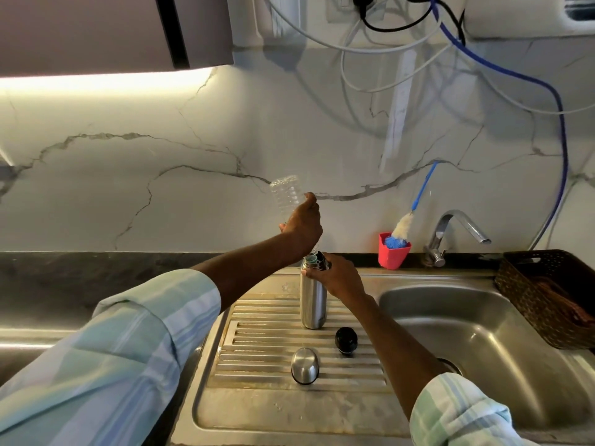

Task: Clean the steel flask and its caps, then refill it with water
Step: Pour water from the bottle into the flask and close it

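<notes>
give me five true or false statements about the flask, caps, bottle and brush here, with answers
1. The left hand holds a clear plastic bottle upended over the flask. True.
2. The right hand grips the tap. False: it holds the flask's neck.
3. The flask lies in the sink basin. False: it stands upright on the drainboard.
4. The steel cap and black cap are off the flask, on the drainboard. True.
5. The brush is inside the flask. False: it stands in the red cup.
</notes>
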`<action>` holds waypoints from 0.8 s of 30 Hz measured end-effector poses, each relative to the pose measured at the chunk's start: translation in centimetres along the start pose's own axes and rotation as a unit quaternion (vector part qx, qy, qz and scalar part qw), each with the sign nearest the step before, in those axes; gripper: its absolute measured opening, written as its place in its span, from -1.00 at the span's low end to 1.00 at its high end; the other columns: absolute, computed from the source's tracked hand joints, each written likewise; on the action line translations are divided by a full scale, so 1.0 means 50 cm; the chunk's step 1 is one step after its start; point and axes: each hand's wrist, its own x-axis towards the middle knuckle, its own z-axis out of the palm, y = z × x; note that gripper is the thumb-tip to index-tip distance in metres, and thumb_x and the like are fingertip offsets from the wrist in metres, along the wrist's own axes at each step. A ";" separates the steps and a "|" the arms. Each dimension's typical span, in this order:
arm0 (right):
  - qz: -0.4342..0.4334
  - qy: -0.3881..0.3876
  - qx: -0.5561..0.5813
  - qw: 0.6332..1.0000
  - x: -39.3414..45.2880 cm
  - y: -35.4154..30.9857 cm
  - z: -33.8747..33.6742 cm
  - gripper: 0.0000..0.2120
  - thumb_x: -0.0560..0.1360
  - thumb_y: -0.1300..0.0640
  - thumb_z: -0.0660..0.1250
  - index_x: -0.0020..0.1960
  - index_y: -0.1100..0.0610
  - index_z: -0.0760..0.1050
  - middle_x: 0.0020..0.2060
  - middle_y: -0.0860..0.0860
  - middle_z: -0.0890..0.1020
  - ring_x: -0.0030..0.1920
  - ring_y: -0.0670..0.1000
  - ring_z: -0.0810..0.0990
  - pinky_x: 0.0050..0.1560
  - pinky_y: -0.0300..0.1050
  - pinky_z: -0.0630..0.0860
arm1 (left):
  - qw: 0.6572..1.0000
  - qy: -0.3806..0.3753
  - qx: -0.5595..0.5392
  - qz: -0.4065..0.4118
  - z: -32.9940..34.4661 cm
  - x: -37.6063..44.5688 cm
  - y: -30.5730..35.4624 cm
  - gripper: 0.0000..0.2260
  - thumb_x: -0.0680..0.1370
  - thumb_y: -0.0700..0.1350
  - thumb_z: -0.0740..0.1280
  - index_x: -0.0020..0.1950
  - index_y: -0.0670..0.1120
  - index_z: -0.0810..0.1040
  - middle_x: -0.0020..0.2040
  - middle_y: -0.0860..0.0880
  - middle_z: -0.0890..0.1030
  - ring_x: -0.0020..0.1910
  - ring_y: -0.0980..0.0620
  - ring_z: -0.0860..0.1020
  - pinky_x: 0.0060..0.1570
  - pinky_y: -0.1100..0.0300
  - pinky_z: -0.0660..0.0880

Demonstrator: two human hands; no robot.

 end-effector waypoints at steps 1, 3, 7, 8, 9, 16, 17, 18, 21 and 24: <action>0.003 0.000 -0.003 1.000 0.000 0.000 -0.001 -0.57 0.42 -0.20 0.44 0.14 0.07 0.55 -0.07 -0.02 0.65 -0.07 -0.06 0.58 -0.01 -0.12 0.50 | 1.000 0.004 0.002 0.002 0.002 0.004 0.003 -0.55 0.46 -0.02 0.51 0.33 0.04 0.51 0.39 -0.08 0.48 0.44 -0.16 0.34 0.46 -0.24 0.00; 0.008 -0.001 -0.007 1.000 0.000 0.000 0.001 -0.55 0.42 -0.21 0.43 0.15 0.07 0.55 -0.04 0.00 0.66 -0.02 -0.02 0.61 0.01 -0.11 0.52 | 1.000 0.012 -0.004 -0.002 0.008 0.010 0.006 -0.54 0.46 -0.02 0.51 0.33 0.05 0.51 0.39 -0.07 0.48 0.45 -0.15 0.33 0.47 -0.23 0.00; 0.002 -0.017 -0.023 1.000 -0.003 -0.004 -0.002 -0.50 0.43 -0.24 0.41 0.21 0.07 0.52 0.01 0.01 0.66 -0.01 -0.03 0.59 -0.01 -0.16 0.48 | 0.996 0.017 -0.081 -0.026 0.035 0.005 -0.004 -0.63 0.56 0.03 0.35 0.35 -0.02 0.48 0.35 -0.09 0.50 0.40 -0.13 0.37 0.48 -0.13 0.10; 0.003 -0.023 -0.028 0.999 -0.005 -0.005 -0.005 -0.49 0.42 -0.25 0.42 0.21 0.07 0.51 0.00 0.00 0.65 -0.02 -0.04 0.59 -0.02 -0.17 0.48 | 0.993 0.012 -0.113 -0.039 0.039 -0.003 -0.012 -0.64 0.58 0.04 0.30 0.35 -0.03 0.48 0.32 -0.10 0.51 0.37 -0.12 0.40 0.45 -0.10 0.15; 0.008 -0.024 -0.030 0.999 -0.009 -0.004 -0.009 -0.48 0.41 -0.26 0.42 0.20 0.07 0.51 -0.03 -0.01 0.64 -0.05 -0.05 0.58 -0.05 -0.19 0.48 | 0.987 0.010 -0.148 -0.053 0.045 -0.011 -0.018 -0.65 0.58 0.03 0.27 0.34 -0.04 0.48 0.29 -0.10 0.52 0.33 -0.11 0.42 0.41 -0.07 0.21; 0.165 0.061 0.288 0.941 -0.014 -0.023 -0.024 -0.72 0.63 -0.07 0.18 -0.11 0.12 0.39 -0.36 -0.02 0.40 -0.39 -0.06 0.35 -0.42 -0.19 0.26 | 0.839 -0.028 -0.526 -0.139 0.158 -0.113 0.011 -0.54 0.46 -0.14 0.40 0.35 -0.12 0.41 0.24 -0.15 0.57 0.25 -0.17 0.49 0.25 -0.02 0.37; 0.187 0.026 0.380 0.905 -0.010 -0.033 -0.033 -0.79 0.64 0.05 0.17 -0.11 0.13 0.41 -0.35 0.00 0.40 -0.42 -0.08 0.33 -0.44 -0.21 0.24 | 0.795 -0.049 -0.584 -0.157 0.172 -0.127 0.025 -0.48 0.42 -0.13 0.46 0.34 -0.12 0.41 0.22 -0.15 0.58 0.23 -0.19 0.51 0.22 -0.02 0.41; 0.195 -0.011 0.443 0.875 -0.010 -0.042 -0.042 -0.85 0.62 0.18 0.16 -0.07 0.17 0.46 -0.30 0.04 0.44 -0.41 -0.09 0.34 -0.44 -0.22 0.27 | 0.744 -0.066 -0.641 -0.176 0.185 -0.142 0.042 -0.44 0.38 -0.13 0.52 0.33 -0.11 0.42 0.19 -0.14 0.60 0.19 -0.19 0.54 0.19 -0.02 0.47; 0.147 -0.105 0.475 0.861 -0.012 -0.068 -0.052 -0.74 0.55 0.42 0.13 0.11 0.27 0.53 -0.07 0.14 0.54 -0.24 -0.05 0.46 -0.27 -0.23 0.46 | 0.555 -0.076 -0.801 -0.210 0.208 -0.183 0.102 -0.36 0.28 -0.20 0.59 0.33 -0.10 0.48 0.10 -0.12 0.65 0.06 -0.14 0.62 0.10 -0.08 0.59; 0.080 -0.094 0.346 0.930 -0.012 -0.086 -0.036 -0.70 0.57 0.41 0.20 0.26 0.26 0.51 0.00 0.07 0.57 0.02 -0.01 0.55 -0.04 -0.24 0.53 | 0.440 -0.061 -0.873 -0.202 0.212 -0.218 0.159 -0.37 0.27 -0.23 0.62 0.30 -0.11 0.49 0.08 -0.06 0.62 0.09 -0.07 0.60 0.08 0.05 0.60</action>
